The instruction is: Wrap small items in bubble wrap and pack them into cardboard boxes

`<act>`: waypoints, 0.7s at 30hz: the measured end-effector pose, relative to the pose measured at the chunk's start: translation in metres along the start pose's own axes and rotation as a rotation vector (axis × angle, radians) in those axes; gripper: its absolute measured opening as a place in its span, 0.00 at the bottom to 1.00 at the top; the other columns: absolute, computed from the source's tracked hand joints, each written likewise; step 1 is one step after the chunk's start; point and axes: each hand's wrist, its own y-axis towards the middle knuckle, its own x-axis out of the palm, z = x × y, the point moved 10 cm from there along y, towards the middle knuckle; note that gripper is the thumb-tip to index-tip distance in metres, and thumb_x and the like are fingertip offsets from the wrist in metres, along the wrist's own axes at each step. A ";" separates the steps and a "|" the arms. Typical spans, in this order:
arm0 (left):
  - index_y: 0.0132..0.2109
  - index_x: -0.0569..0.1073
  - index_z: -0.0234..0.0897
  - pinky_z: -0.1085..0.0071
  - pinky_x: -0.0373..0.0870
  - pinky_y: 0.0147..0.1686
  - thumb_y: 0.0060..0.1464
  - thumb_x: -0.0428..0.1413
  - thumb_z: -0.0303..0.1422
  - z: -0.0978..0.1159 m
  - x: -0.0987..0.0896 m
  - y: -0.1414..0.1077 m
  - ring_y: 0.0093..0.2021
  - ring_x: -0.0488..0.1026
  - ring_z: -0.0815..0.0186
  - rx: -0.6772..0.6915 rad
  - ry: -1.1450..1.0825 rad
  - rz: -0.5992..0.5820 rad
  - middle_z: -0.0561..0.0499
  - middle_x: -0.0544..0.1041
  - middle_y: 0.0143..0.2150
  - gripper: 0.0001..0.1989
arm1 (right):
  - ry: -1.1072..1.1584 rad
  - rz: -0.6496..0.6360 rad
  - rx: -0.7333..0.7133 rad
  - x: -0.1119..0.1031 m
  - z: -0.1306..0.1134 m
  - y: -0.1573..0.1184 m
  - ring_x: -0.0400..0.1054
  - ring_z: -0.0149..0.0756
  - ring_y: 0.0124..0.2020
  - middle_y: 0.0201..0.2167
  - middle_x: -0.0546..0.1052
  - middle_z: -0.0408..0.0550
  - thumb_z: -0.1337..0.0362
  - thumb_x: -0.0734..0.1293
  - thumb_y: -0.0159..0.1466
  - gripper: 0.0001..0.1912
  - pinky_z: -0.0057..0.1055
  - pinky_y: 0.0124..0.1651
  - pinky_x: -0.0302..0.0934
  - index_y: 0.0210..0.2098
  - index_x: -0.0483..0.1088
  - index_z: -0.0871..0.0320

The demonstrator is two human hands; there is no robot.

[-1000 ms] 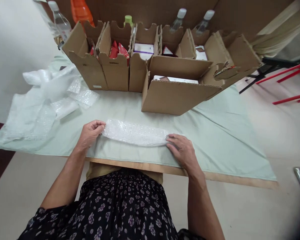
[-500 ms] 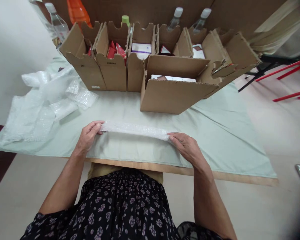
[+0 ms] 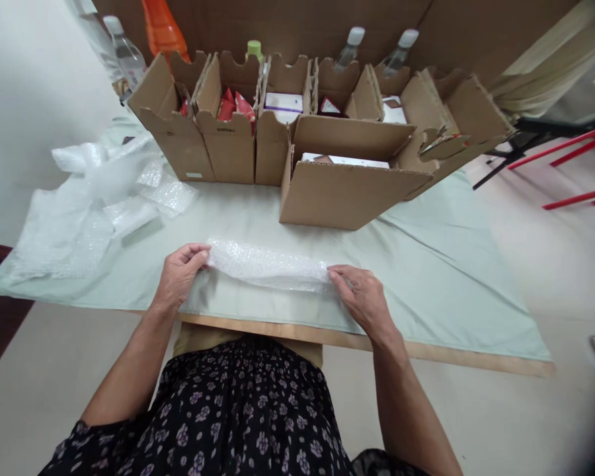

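Head camera view, starting at the left: we see a loose pile of bubble wrap [image 3: 64, 228] spread over the pale green cloth [image 3: 441, 277]. In the upper left, a clear bottle [image 3: 127, 61] and an orange bottle [image 3: 163, 32] stand behind a row of cardboard boxes [image 3: 232, 151] that runs across the top of the frame. Left of centre, our left hand [image 3: 179, 274] has thumb and fingers closed in a pinch on the near end of a bubble-wrap strip [image 3: 268, 266].

That strip lies across the middle of the frame, slanting a little downward to the right, its lower edge bowed. We cannot be sure whether it rests on the cloth or hangs just above it. Above its right half, in front of the row, sits an open cardboard box [image 3: 352, 198] with a white carton [image 3: 346, 160] showing inside. Right of centre, our right hand [image 3: 363, 294] pinches the strip's other end between thumb and fingers, with no wide gap between them. At the right edge are red bars [image 3: 560, 149], well apart from the strip.

We judge the step in hand to be holding the strip out lengthwise between both hands. Whatever move follows on it would, we think, call for even tension and paired hands, since so thin a film could buckle or slip if one end were let go first.
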 end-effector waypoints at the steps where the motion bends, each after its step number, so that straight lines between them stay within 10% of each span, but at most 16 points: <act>1: 0.40 0.79 0.34 0.70 0.69 0.34 0.45 0.65 0.44 0.000 -0.001 0.001 0.28 0.69 0.69 0.008 -0.013 0.007 0.55 0.74 0.28 0.19 | 0.005 0.003 0.038 0.001 0.004 0.001 0.77 0.46 0.38 0.36 0.84 0.49 0.54 0.60 0.69 0.17 0.40 0.47 0.65 0.35 0.79 0.53; 21: 0.62 0.69 0.34 0.71 0.61 0.30 0.51 0.64 0.48 -0.007 -0.010 -0.034 0.25 0.66 0.68 -0.060 0.234 -0.321 0.61 0.66 0.22 0.36 | 0.063 -0.031 0.208 -0.006 0.038 0.101 0.64 0.36 0.25 0.19 0.73 0.46 0.59 0.64 0.61 0.14 0.33 0.32 0.53 0.21 0.71 0.56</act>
